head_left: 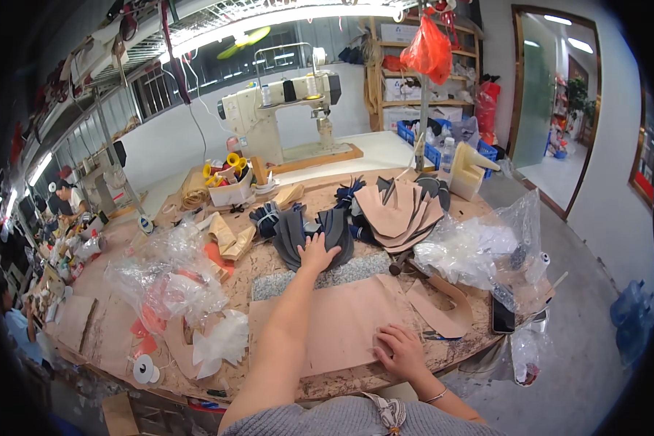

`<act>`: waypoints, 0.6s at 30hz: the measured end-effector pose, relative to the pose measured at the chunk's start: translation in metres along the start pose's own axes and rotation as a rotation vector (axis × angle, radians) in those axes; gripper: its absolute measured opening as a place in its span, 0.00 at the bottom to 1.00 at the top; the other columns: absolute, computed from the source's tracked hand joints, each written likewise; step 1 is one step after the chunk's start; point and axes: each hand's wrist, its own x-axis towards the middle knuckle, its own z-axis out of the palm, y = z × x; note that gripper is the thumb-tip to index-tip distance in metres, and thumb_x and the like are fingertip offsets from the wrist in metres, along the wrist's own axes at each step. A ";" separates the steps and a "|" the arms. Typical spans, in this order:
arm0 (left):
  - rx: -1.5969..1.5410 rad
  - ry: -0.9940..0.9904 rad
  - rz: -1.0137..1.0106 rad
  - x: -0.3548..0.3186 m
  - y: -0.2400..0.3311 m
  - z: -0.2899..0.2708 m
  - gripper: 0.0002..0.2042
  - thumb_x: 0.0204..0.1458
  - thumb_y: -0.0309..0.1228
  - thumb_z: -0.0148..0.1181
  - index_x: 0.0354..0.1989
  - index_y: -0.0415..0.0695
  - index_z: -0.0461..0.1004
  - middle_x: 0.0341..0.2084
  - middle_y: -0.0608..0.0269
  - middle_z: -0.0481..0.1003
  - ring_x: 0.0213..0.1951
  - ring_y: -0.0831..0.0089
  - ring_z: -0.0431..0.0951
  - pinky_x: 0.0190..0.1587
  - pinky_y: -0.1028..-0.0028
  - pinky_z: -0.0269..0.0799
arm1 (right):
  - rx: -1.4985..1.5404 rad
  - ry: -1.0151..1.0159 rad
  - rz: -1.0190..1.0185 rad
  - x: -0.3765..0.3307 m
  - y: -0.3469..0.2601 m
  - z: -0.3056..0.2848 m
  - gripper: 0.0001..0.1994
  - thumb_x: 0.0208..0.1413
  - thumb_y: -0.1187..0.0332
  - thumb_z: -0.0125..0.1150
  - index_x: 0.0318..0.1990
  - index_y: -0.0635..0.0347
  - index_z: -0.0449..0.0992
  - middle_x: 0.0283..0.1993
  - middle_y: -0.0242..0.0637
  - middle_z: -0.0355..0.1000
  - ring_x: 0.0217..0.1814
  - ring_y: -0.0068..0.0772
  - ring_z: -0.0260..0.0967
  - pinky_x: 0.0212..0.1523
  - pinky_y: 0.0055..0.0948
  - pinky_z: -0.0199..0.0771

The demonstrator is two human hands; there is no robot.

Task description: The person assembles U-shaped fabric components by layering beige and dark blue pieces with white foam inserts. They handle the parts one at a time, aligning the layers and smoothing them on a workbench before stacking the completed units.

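Observation:
My left hand [317, 253] reaches forward with its fingers spread, lying on a fanned stack of dark grey curved cut pieces [291, 236]. Nearer me, my right hand [402, 351] rests at the right edge of a flat pinkish-tan sheet [341, 327], fingers apart and slightly bent, holding nothing. Between the sheet and the dark pieces lies a speckled grey slab [269, 285]. A fan of tan cut pieces [400, 214] sits beyond it to the right. Small bundles of dark blue pieces [266, 218] lie by the grey stack.
Crumpled clear plastic bags [171, 272] lie on the left, with more plastic [458, 254] on the right. A black phone [503, 317] is at the table's right edge. Behind stand a white bin of yellow spools [231, 190], a sewing machine [283, 109] and a cream container [469, 171].

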 end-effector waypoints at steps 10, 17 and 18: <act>-0.566 0.853 0.144 -0.043 -0.022 -0.072 0.18 0.61 0.29 0.45 0.57 0.38 0.67 0.52 0.48 0.72 0.52 0.51 0.72 0.54 0.63 0.66 | 0.011 0.023 0.011 -0.001 -0.003 -0.001 0.15 0.49 0.60 0.64 0.42 0.55 0.78 0.50 0.34 0.73 0.58 0.38 0.66 0.58 0.38 0.62; 0.354 -0.020 0.210 -0.239 0.023 -0.028 0.31 0.57 0.43 0.50 0.66 0.40 0.56 0.64 0.46 0.57 0.65 0.44 0.55 0.65 0.42 0.38 | 0.002 0.047 -0.009 -0.002 -0.004 0.001 0.14 0.49 0.61 0.63 0.42 0.56 0.78 0.50 0.35 0.73 0.58 0.39 0.66 0.58 0.39 0.62; 0.253 -0.130 0.178 -0.269 0.033 -0.012 0.33 0.56 0.46 0.50 0.66 0.40 0.55 0.65 0.45 0.56 0.66 0.43 0.53 0.65 0.40 0.37 | 0.002 0.051 -0.012 -0.003 -0.004 0.002 0.14 0.49 0.62 0.63 0.42 0.56 0.78 0.50 0.35 0.73 0.58 0.40 0.66 0.58 0.39 0.62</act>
